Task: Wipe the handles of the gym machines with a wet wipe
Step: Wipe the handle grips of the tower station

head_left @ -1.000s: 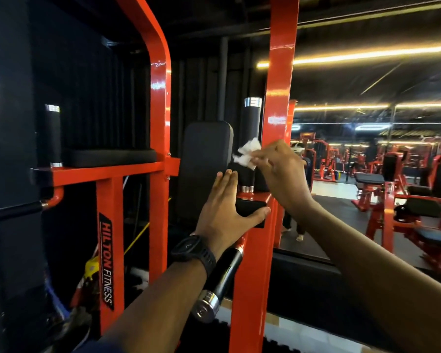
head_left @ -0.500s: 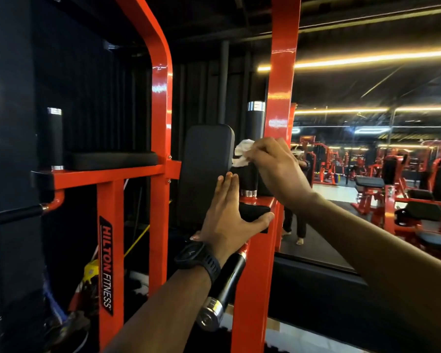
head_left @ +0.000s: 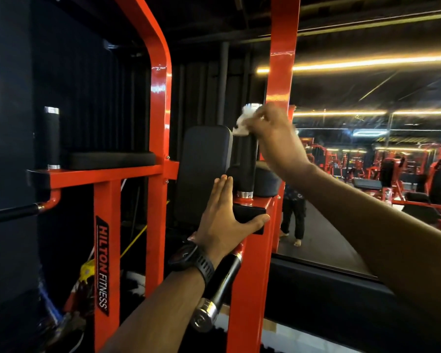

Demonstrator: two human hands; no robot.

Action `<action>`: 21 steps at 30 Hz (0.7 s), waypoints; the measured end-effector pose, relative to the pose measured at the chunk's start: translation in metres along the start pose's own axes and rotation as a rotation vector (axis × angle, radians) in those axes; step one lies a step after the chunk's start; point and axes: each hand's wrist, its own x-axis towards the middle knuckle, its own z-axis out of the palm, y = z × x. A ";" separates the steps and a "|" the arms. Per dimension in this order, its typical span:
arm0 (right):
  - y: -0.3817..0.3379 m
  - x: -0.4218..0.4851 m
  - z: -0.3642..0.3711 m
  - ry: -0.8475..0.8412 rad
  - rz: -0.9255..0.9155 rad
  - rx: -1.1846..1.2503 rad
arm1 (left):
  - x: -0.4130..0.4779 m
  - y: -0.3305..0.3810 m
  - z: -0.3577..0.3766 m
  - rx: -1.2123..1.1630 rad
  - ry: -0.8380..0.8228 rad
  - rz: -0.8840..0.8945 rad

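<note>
The right hand [head_left: 278, 141] pinches a crumpled white wet wipe [head_left: 243, 121] in curled fingers, pressing it against the top of an upright black foam handle with chrome end caps [head_left: 247, 164] on the orange-red steel machine frame [head_left: 161, 98]; the left hand [head_left: 224, 217] braces on the black arm pad [head_left: 247, 210] just below, fingers straight and together, thumb spread; the wiping seems to be at this handle's upper end, its lower length perhaps still to do; the matching upright black handle [head_left: 52, 138] at left and the slanted black chrome-tipped handle [head_left: 215, 286] beneath the left wrist have no hand on them; whether they are already clean cannot be told.
</note>
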 end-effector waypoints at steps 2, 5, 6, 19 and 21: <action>0.003 -0.004 -0.001 -0.135 -0.224 -0.176 | 0.000 -0.001 0.000 -0.002 0.002 -0.002; 0.004 0.007 -0.008 -0.019 -0.076 -0.054 | 0.001 -0.001 0.000 -0.009 0.010 0.003; 0.008 0.005 -0.001 0.053 -0.044 -0.020 | 0.001 -0.001 0.000 -0.007 0.007 0.001; -0.007 -0.027 0.002 -0.257 -0.430 -0.220 | -0.002 0.001 0.001 -0.030 -0.002 -0.001; -0.005 -0.027 -0.002 -0.208 -0.269 -0.140 | -0.002 0.000 0.001 -0.033 -0.003 -0.003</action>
